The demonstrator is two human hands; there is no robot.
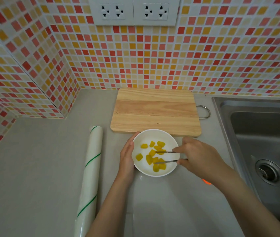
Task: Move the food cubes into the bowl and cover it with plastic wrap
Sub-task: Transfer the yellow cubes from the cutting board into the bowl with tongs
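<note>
A white bowl (pixel 170 144) sits on the grey counter just in front of the wooden cutting board (pixel 155 111). Several yellow food cubes (pixel 150 159) lie inside it. My left hand (pixel 127 155) cups the bowl's left side with fingers pressed to the rim. My right hand (pixel 197 154) grips metal tongs (pixel 165 156), whose two tips reach into the bowl among the cubes. A roll of plastic wrap (pixel 89 173) with green stripes lies lengthwise on the counter to the left of the bowl. The cutting board bears nothing.
A steel sink (pixel 264 134) with a drain lies to the right. A small orange object (pixel 206 181) peeks out under my right forearm. Mosaic tiled walls rise behind and at the left, with sockets (pixel 134 11) above.
</note>
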